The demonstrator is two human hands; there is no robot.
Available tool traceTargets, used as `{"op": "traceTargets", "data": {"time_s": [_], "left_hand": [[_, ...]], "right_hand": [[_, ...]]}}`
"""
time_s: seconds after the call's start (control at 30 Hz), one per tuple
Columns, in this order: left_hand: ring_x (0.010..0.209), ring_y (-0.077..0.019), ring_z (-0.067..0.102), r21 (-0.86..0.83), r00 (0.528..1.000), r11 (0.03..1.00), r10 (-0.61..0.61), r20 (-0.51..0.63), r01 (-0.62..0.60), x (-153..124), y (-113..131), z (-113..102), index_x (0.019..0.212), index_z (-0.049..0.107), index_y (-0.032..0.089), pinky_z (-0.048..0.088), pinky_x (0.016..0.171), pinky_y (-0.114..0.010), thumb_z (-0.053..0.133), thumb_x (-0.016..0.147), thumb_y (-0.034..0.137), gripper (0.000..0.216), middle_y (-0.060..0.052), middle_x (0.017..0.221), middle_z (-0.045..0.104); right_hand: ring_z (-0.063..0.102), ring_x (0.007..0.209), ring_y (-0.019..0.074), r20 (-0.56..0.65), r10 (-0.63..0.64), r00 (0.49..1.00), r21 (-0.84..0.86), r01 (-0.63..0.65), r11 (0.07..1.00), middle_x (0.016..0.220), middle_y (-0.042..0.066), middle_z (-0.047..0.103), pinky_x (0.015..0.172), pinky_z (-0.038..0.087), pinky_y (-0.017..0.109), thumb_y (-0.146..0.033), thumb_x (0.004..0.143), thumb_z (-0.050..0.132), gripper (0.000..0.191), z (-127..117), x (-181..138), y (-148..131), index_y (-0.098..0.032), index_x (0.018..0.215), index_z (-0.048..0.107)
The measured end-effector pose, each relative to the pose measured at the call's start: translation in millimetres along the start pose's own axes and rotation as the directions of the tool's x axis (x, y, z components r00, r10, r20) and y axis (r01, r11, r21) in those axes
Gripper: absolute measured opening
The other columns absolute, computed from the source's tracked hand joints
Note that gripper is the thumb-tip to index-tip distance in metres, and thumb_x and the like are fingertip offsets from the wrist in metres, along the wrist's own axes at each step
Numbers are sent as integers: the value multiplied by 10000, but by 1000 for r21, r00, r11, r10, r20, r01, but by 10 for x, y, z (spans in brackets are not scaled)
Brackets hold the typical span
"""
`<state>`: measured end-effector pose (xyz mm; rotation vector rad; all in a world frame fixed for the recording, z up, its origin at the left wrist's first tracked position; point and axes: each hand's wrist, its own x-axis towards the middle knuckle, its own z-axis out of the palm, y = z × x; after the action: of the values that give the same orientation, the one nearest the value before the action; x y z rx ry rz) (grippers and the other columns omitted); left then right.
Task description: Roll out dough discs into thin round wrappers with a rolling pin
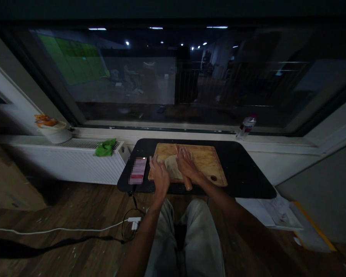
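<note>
The left hand [159, 173], fingers loosely extended, is beside a pale, flat piece of dough [171, 167] on a rectangular light-brown wooden board [204, 159]. The right hand [186, 162] lies over a cylindrical orange-brown rolling pin [187, 184] (its grip cannot be told).

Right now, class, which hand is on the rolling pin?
The right hand lies over the rolling pin; the left hand is clear of it, farther left.

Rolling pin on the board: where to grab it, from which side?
Probably the near end of the rolling pin, coming from the near side and closing across its width. It's slim and round, that end juts past the near edge of the board, and the right hand covers it farther up.
</note>
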<state>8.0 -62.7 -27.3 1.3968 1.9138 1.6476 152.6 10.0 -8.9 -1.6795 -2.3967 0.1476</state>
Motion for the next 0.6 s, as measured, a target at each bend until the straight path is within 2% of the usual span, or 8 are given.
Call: {"op": "traceTargets", "data": {"time_s": [0.03, 0.1, 0.2, 0.27, 0.33, 0.43, 0.53, 0.6], "left_hand": [[1782, -336, 305, 23, 999, 999, 25, 26, -26, 170, -14, -7, 1630, 530, 140, 305, 1449, -583, 351, 1186, 367, 530, -247, 1789, 472], [1759, -331, 350, 86, 985, 990, 94, 148, -108, 483, -12, 55, 1535, 610, 138, 337, 1440, -564, 375, 1162, 284, 464, -233, 1720, 553], [1753, -330, 360, 123, 910, 953, 218, 352, -276, 838, 32, 303, 1508, 640, 132, 340, 1443, -546, 447, 1117, 211, 444, -218, 1683, 593], [1756, -343, 352, 115, 861, 931, 267, 433, -347, 993, 57, 518, 1542, 623, 134, 355, 1432, -582, 513, 1079, 198, 480, -225, 1687, 590], [1748, -369, 365, 108, 810, 919, 273, 519, -379, 1086, 59, 718, 1599, 580, 121, 362, 1418, -623, 596, 1042, 234, 569, -244, 1693, 587], [1736, -409, 379, 135, 728, 900, 239, 642, -414, 1128, 5, 927, 1655, 518, 65, 345, 1416, -629, 712, 940, 252, 765, -285, 1728, 554], [1726, -402, 404, 118, 670, 897, 225, 708, -426, 1109, -84, 1020, 1676, 495, 65, 374, 1401, -611, 720, 904, 236, 822, -288, 1773, 509], [1733, -393, 399, 93, 653, 900, 235, 720, -426, 1099, -136, 1039, 1682, 494, 80, 378, 1401, -602, 708, 909, 225, 815, -277, 1790, 494]], "right_hand": [[228, 1797, 387, -23, 9, 1000, -9, -9, 1000, 1883, 306, 310, 1430, 206, 622, -344, 1188, 312, 739, 34, -102, -49, 16, 1830, 261], [247, 1783, 444, -69, 46, 997, -26, -48, 999, 1868, 341, 307, 1415, 210, 671, -359, 1163, 418, 772, 102, -291, -149, 39, 1813, 296], [273, 1771, 461, -140, 133, 981, -23, -137, 990, 1862, 326, 337, 1407, 193, 713, -347, 1142, 488, 758, 186, -515, -285, -10, 1809, 359], [281, 1769, 459, -155, 209, 965, -10, -213, 977, 1852, 340, 349, 1409, 203, 702, -325, 1140, 485, 740, 224, -627, -357, 28, 1783, 386], [305, 1760, 458, -171, 250, 953, 9, -253, 967, 1841, 335, 382, 1409, 223, 685, -297, 1125, 492, 716, 256, -733, -413, 27, 1760, 432], [327, 1746, 451, -227, 240, 944, 27, -240, 970, 1821, 314, 439, 1408, 233, 684, -232, 1087, 509, 694, 310, -914, -470, 13, 1735, 476], [354, 1714, 446, -284, 224, 932, 38, -223, 974, 1798, 306, 472, 1389, 266, 703, -194, 1062, 528, 699, 364, -1116, -512, -12, 1736, 485], [425, 1645, 433, -316, 224, 922, 58, -217, 975, 1762, 274, 515, 1341, 345, 699, -195, 1067, 550, 697, 384, -1229, -540, -89, 1753, 490]]}}
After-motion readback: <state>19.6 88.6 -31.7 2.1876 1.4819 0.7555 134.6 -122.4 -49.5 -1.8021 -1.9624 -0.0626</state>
